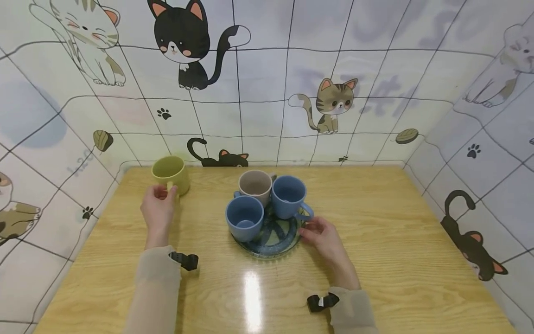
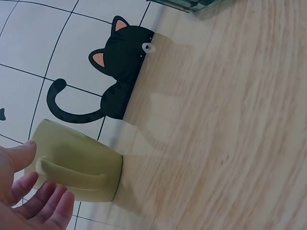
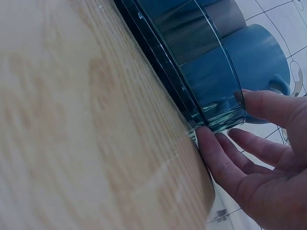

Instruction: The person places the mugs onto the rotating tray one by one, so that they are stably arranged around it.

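Note:
A yellow-green mug [image 1: 171, 174] stands upright at the table's back left. My left hand [image 1: 159, 206] is at its handle [image 2: 72, 175]; in the left wrist view the thumb and loosely bent fingers lie on either side of the handle, not closed round it. My right hand [image 1: 323, 236] pinches the right edge of a round glass tray [image 1: 271, 250] with a blue pattern, thumb at its clear rim [image 3: 225, 57] and fingers low at its base. On the tray stand a front-left blue mug [image 1: 245, 218], a right-hand blue mug [image 1: 288, 197] and a greyish-beige mug [image 1: 255, 185] behind.
The wooden table [image 1: 400, 241] meets a wall [image 1: 267, 116] of cat-printed sheeting at the back, with more sheeting at both sides. Black straps [image 1: 185, 260] sit on both sleeves.

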`<move>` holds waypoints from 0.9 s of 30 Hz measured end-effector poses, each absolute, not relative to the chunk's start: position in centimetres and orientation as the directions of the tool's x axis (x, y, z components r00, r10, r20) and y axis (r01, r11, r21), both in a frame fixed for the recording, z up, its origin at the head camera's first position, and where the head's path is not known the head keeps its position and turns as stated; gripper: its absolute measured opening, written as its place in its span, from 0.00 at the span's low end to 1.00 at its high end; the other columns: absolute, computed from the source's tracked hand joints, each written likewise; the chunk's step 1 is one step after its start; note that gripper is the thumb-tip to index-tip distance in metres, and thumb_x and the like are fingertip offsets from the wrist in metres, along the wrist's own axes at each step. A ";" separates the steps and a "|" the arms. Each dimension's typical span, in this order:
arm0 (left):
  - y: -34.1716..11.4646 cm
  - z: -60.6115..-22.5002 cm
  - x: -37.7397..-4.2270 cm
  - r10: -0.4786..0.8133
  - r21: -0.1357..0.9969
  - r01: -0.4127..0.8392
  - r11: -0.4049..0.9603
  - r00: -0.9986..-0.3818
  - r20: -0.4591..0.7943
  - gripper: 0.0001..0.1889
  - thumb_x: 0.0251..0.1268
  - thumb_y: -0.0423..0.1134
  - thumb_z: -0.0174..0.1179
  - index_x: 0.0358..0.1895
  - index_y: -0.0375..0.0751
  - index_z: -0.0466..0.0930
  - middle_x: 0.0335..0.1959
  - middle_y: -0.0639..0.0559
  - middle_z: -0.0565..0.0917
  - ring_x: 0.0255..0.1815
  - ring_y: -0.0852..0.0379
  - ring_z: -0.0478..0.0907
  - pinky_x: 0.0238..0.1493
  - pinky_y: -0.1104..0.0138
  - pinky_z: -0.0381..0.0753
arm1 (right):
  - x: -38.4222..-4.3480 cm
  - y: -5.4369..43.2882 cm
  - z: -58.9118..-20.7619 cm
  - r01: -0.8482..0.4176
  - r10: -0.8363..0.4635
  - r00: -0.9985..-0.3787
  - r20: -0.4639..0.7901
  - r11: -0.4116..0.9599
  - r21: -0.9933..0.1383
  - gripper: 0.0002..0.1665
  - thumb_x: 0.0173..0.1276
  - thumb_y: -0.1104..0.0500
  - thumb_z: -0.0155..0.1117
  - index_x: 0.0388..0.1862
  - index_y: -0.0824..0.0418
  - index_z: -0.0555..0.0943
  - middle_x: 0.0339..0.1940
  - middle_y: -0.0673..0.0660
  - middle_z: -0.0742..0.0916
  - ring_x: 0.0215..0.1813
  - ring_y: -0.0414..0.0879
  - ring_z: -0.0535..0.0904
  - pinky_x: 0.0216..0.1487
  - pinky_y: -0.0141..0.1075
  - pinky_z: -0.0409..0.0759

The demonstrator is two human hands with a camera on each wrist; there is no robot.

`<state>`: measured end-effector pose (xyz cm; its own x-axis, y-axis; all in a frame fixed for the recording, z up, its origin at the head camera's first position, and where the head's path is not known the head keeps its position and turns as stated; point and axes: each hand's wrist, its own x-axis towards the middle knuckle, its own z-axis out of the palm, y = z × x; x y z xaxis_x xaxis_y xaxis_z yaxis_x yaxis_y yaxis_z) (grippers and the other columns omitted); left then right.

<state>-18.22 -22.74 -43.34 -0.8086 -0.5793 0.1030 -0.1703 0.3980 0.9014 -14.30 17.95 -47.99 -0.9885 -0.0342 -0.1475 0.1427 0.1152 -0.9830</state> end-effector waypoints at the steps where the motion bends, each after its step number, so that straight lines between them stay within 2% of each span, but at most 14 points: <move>1: -22.8 -43.4 -18.3 -0.583 0.903 -0.185 0.389 -0.808 0.086 0.22 0.69 0.49 0.60 0.53 0.32 0.74 0.45 0.43 0.78 0.46 0.53 0.73 0.42 0.67 0.72 | -14.3 17.9 -48.0 0.142 -0.034 -0.989 -0.147 0.116 -0.983 0.24 0.63 0.71 0.66 0.58 0.74 0.74 0.44 0.66 0.81 0.43 0.51 0.82 0.44 0.40 0.84; 8: -23.1 -43.7 -18.5 -0.559 0.887 -0.265 0.379 -0.829 -0.009 0.25 0.68 0.53 0.59 0.50 0.31 0.75 0.43 0.43 0.78 0.44 0.49 0.72 0.40 0.62 0.70 | -14.0 18.0 -48.2 0.153 -0.030 -0.987 -0.157 0.111 -0.982 0.24 0.63 0.72 0.66 0.58 0.74 0.74 0.44 0.66 0.80 0.43 0.51 0.82 0.44 0.40 0.84; 17: -23.5 -44.2 -18.8 -0.570 0.864 -0.276 0.422 -0.822 0.015 0.21 0.67 0.50 0.60 0.45 0.32 0.82 0.34 0.47 0.81 0.32 0.57 0.73 0.28 0.71 0.71 | -13.9 17.9 -48.0 0.143 -0.029 -0.989 -0.147 0.112 -0.983 0.25 0.63 0.71 0.66 0.59 0.74 0.73 0.45 0.66 0.80 0.41 0.48 0.82 0.44 0.41 0.84; 27: -23.6 -44.3 -18.7 -0.574 0.871 -0.255 0.419 -0.818 0.037 0.21 0.69 0.50 0.59 0.45 0.31 0.81 0.33 0.48 0.79 0.32 0.56 0.72 0.29 0.69 0.70 | -14.0 18.0 -48.1 0.135 -0.029 -0.990 -0.140 0.123 -0.983 0.25 0.63 0.71 0.66 0.58 0.74 0.74 0.44 0.66 0.80 0.41 0.50 0.82 0.44 0.41 0.85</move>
